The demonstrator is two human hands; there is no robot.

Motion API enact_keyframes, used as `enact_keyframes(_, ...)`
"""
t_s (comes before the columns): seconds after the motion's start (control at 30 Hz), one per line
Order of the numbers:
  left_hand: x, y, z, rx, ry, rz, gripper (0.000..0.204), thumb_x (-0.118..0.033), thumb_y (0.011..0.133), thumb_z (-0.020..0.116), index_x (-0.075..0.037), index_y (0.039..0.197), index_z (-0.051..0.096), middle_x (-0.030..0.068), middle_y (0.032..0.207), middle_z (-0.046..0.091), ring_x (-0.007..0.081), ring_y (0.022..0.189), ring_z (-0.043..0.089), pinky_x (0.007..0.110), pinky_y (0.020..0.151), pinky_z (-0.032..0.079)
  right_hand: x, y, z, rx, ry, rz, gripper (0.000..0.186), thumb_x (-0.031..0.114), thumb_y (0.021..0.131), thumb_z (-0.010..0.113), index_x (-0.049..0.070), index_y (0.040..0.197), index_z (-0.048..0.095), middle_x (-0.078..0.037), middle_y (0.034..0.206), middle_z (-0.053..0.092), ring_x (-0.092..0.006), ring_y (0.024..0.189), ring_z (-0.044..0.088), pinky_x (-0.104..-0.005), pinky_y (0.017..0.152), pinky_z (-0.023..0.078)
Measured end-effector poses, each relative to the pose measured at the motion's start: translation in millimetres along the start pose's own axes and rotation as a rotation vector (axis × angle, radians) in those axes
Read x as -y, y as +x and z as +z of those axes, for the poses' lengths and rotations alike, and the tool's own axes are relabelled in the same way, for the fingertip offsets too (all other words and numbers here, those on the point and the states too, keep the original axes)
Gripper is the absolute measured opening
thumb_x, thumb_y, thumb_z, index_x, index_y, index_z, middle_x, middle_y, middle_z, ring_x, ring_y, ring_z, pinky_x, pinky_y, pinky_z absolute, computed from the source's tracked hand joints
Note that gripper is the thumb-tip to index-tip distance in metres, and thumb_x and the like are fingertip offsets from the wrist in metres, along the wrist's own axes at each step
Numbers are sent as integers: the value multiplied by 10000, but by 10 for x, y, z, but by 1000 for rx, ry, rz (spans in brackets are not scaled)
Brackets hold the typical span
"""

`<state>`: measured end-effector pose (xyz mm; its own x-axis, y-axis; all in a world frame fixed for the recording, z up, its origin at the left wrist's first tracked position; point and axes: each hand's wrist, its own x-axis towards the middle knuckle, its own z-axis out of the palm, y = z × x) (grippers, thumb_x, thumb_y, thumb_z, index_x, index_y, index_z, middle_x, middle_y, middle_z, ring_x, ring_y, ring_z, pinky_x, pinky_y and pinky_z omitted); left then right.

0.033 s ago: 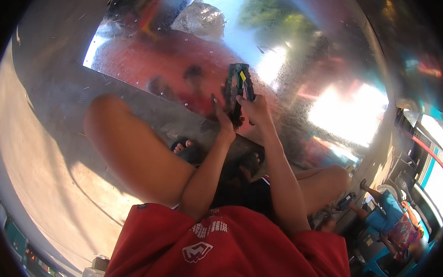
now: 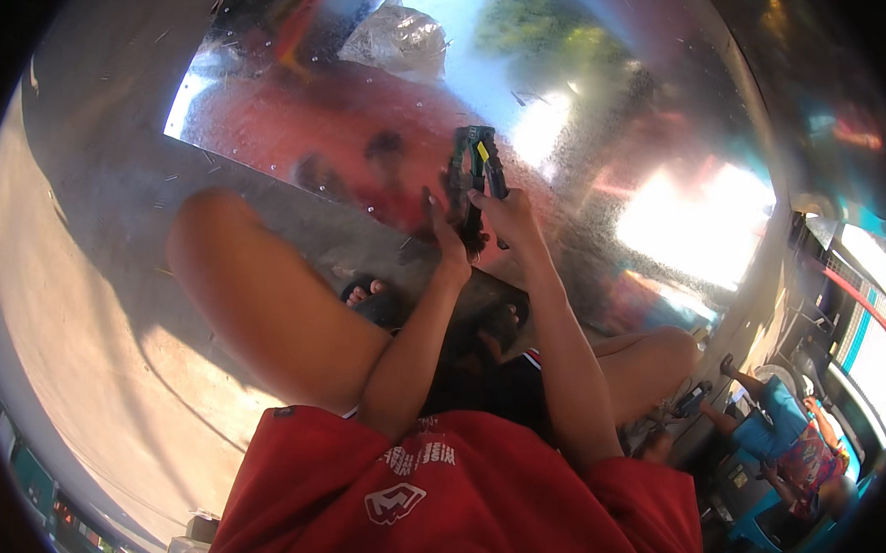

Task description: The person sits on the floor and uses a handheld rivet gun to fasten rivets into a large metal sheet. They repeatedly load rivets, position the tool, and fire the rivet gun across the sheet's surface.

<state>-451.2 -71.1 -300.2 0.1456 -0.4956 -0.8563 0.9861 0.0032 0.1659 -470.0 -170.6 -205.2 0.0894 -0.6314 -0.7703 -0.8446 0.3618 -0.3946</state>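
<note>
Nearest is the person's red short-sleeved fabric shirt with white print [image 2: 445, 507], above black shorts with a striped hem [image 2: 479, 385]; bent bare legs spread to either side, and a foot in dark footwear [image 2: 372, 298] shows between them. Ahead, the left hand [image 2: 448, 244] is partly open, its fingers extended beside the lower end of a black two-handled hand tool with a yellow patch [image 2: 496, 174]; whether it touches the tool cannot be told. The right hand [image 2: 508, 218] is curled around the tool's right handle, thumb laid across. The tool points away from the body, above the near part of a large shiny, mirror-like metal sheet [image 2: 570, 205], which lies over the grey concrete floor [image 2: 207, 179]. Farther along the sheet is a crumpled, translucent plastic bag [image 2: 401, 43]. Well off to the right, another person in blue shorts [image 2: 777, 434] sits on a blue chair [image 2: 752, 536]
</note>
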Motion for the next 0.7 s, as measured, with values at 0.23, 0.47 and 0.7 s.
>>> enact_keyframes(0.23, 123, 27, 115, 2, -71, 152, 711, -727, 945, 301, -111, 1141, 596, -8, 972, 629, 107, 811, 613, 249, 596, 472, -235, 199, 172, 1, -30, -36, 464, 401, 766, 761, -57, 734, 690, -180, 637, 648, -261, 621, 677, -428, 570, 489)
enact_keyframes(0.47, 2, -168, 203, -64, -102, 69, 743, -699, 958, 279, -85, 1266, 561, 65, 1125, 637, 196, 1034, 624, 338, 882, 495, -336, 248, 509, -269, -152, -138, 379, 335, 738, 769, -31, 711, 673, -206, 701, 685, -323, 688, 706, -433, 610, 514)
enact_keyframes(0.7, 51, -148, 227, -15, -191, 60, 824, -775, 913, 234, -90, 1214, 576, 72, 1018, 627, 184, 867, 639, 329, 644, 520, -103, 189, 88, -6, -221, -183, 384, 350, 725, 782, -8, 685, 652, -152, 628, 656, -309, 635, 693, -406, 567, 512)
